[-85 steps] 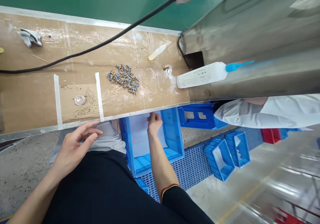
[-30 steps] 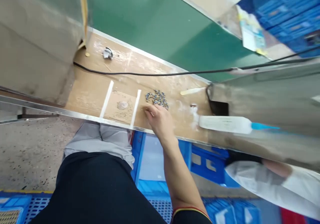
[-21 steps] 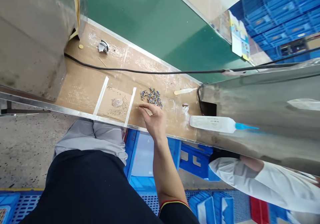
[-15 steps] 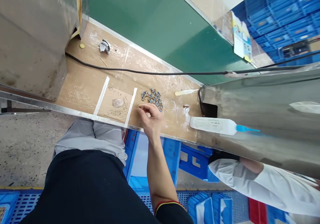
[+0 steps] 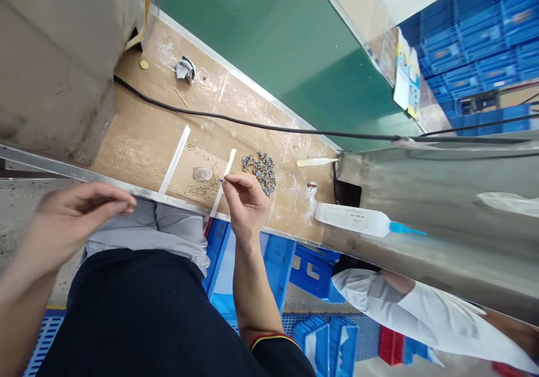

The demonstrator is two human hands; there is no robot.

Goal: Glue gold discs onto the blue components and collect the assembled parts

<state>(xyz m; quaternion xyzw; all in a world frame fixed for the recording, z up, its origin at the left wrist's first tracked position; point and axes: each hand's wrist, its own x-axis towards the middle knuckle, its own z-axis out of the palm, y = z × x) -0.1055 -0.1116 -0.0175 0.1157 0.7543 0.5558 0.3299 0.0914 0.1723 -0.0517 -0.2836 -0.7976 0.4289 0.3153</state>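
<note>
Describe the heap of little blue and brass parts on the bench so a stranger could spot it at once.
Start at the cardboard-topped bench below the green panel. Just past the second white tape strip, beside the right hand, lies the heap. It alone is a cluster of small blue-and-brass parts, unlike the single pale spatula further along.
</note>
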